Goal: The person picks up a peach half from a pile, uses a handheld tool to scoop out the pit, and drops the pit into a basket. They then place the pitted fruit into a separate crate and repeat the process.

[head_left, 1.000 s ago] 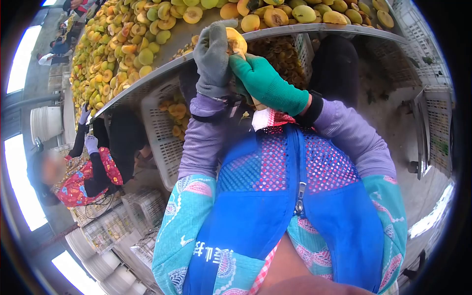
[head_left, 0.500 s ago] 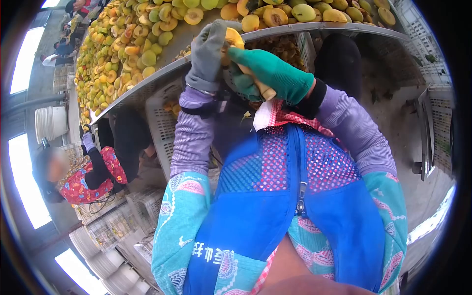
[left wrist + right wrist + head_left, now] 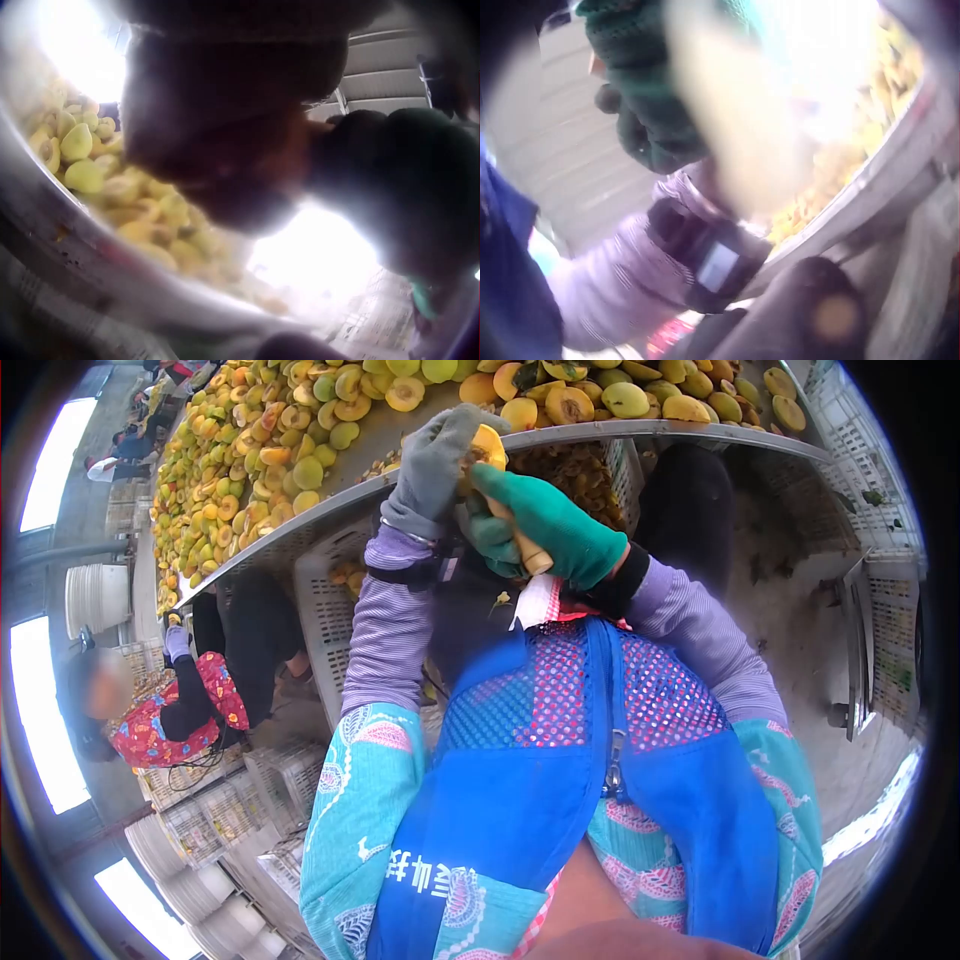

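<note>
In the head view the left hand, in a grey glove, grips a yellow-orange cut fruit near the table's edge. Just right of it, the right hand, in a green glove, has its fingers curled round a tool's wooden handle; its thumb side meets the fruit. The tool's working end is hidden. Dark in the left wrist view are the left hand and the right hand. The handle is blurred in the right wrist view, by the green glove.
The table's metal rim curves before the hands, with many halved fruits behind it. Below stand a white crate and a container of scraps. Another person in a red patterned garment sits at the left.
Compared with half a second ago, both hands and the fruit have shifted slightly right and down in the head view. The handle's end now points more steeply down.
</note>
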Demonstrator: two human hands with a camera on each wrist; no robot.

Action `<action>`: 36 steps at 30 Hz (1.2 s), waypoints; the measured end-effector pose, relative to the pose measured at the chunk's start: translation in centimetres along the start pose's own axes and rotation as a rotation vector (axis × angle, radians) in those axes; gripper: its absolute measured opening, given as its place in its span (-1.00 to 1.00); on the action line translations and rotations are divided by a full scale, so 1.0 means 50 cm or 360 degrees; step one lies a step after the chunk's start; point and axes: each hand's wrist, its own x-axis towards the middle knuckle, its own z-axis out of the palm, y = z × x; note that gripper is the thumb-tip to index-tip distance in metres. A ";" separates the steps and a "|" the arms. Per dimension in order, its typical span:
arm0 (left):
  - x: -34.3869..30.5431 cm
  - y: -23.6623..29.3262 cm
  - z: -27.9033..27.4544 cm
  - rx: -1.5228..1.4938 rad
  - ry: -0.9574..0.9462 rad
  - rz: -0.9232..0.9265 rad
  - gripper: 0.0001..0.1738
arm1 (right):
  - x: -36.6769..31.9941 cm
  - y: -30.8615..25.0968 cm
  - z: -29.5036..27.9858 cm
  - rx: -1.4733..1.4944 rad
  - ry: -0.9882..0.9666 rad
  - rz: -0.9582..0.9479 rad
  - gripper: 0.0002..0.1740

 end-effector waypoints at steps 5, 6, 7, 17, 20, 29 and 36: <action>0.017 -0.041 -0.027 0.0347 -0.0400 0.0266 -0.51 | 0.015 0.014 -0.023 -0.0179 0.0058 0.0238 -0.66; 0.012 -0.030 -0.023 0.0158 -0.0399 0.0117 -0.49 | 0.001 0.010 -0.026 0.0233 -0.0173 0.0279 -0.66; 0.004 -0.025 -0.018 0.0014 -0.0357 -0.0027 -0.48 | -0.003 0.019 -0.022 0.0380 -0.0221 0.0228 -0.66; -0.020 -0.045 0.016 -0.0307 -0.0057 0.0093 -0.57 | -0.021 -0.005 0.006 0.0288 0.0016 0.0305 -0.65; -0.024 -0.019 0.031 -0.0740 0.0021 -0.0090 -0.58 | -0.013 0.009 0.015 0.0713 -0.0237 0.0181 -0.64; -0.029 -0.053 0.086 -0.0882 0.0661 0.0102 -0.47 | -0.019 0.037 0.021 -0.0444 0.0441 -0.0257 -0.62; -0.084 -0.038 0.031 -0.0836 0.0672 -0.0076 -0.34 | -0.032 0.044 0.034 -0.0037 0.0079 -0.0154 -0.59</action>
